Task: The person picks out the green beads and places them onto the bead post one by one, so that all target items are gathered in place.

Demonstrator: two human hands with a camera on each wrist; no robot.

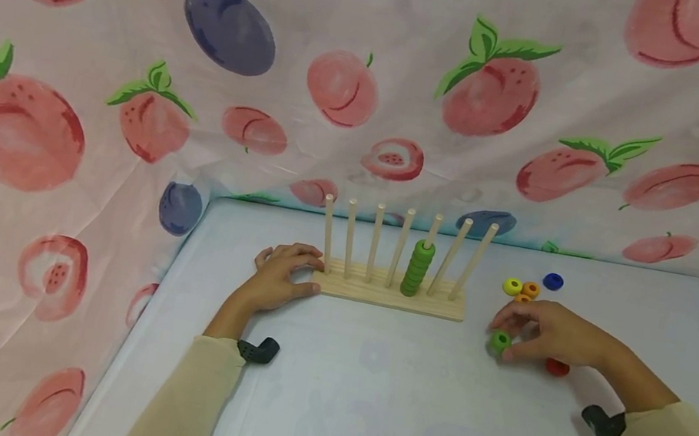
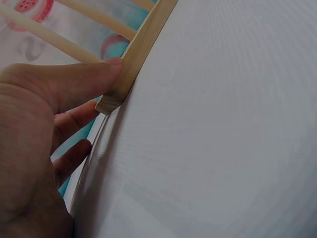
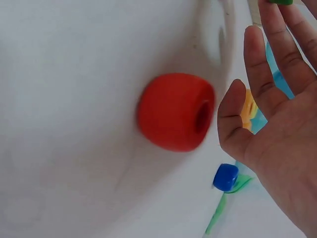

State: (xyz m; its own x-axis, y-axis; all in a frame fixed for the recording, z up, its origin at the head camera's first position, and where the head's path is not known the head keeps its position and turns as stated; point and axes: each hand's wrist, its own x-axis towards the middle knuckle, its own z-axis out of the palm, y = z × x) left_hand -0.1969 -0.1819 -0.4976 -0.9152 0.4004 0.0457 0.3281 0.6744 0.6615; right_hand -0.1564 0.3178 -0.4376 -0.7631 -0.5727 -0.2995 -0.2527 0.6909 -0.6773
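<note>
A wooden peg stand point(image 1: 391, 299) with several upright pegs stands on the table in the head view. Green beads point(image 1: 418, 269) are stacked on one peg right of its middle. My left hand point(image 1: 275, 279) grips the stand's left end; in the left wrist view the thumb point(image 2: 94, 82) presses the wooden base point(image 2: 136, 54). To the right of the stand, my right hand point(image 1: 554, 332) pinches a green bead point(image 1: 499, 342) between thumb and fingers. Only a sliver of that bead shows at the top of the right wrist view.
A red bead point(image 3: 173, 113) lies on the table below my right hand. Beyond the hand lie a yellow bead point(image 1: 512, 286), orange beads point(image 1: 530, 289) and a blue bead point(image 1: 553, 281). Fruit-patterned cloth point(image 1: 381, 37) hangs behind the white table point(image 1: 359, 399).
</note>
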